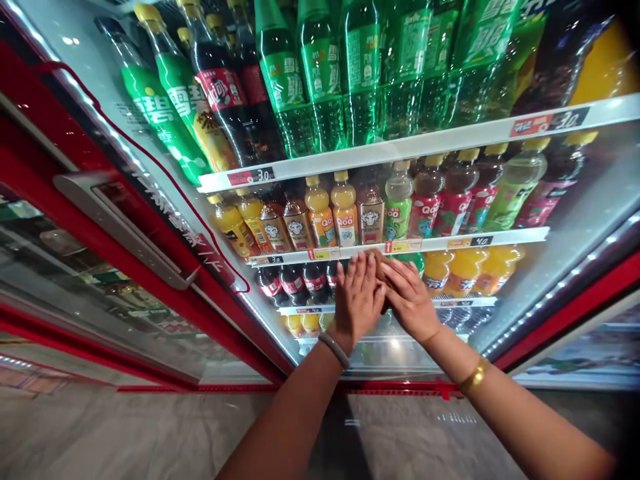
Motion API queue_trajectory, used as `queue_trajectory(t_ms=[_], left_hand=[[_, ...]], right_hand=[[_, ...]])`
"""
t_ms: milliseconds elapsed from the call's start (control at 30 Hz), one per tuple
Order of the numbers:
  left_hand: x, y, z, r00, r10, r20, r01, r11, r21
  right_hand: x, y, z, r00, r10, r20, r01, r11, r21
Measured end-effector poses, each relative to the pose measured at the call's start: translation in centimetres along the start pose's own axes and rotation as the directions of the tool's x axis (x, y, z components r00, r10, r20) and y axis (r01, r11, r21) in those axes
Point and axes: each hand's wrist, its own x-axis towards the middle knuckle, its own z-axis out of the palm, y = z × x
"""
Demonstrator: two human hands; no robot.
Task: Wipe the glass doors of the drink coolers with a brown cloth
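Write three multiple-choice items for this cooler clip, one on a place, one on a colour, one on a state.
1. Where do the two hands reach?
A. the top shelf
B. the shelf under the small juice bottles
C. the floor

2. What colour are the big bottles in the middle of the top shelf?
A. green
B. blue
C. white

3. How does the cooler door stand?
A. shut
C. taken off
B. swung open to the left

Answers:
1 B: the left hand and right hand meet just below the juice bottles.
2 A: the big bottles are green.
3 B: the cooler door stands open to the left, leaving the shelves bare.
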Motion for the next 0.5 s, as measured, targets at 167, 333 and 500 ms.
queue_trajectory(t_ms=[167,333,500], left_hand=[[0.3,1.2,1.5,0.999,0.027,-0.019,-0.028,0.999,-0.044],[2.6,1.1,0.9,0.996,-0.016,-0.082,0.008,0.996,-0.091],[2.5,0.9,1.3,0.988,0.027,-0.15,-0.042,0.994,-0.097]], right_hand=[[1.2,1.4,-1.8,0.996,0.058,-0.062,-0.063,0.996,-0.068],[4.7,1.3,-0.3,0.987,0.021,-0.161,-0.039,0.993,-0.109],[4.1,2.0,-0.7,0.994,-0.027,-0.106,0.011,0.99,-0.143]])
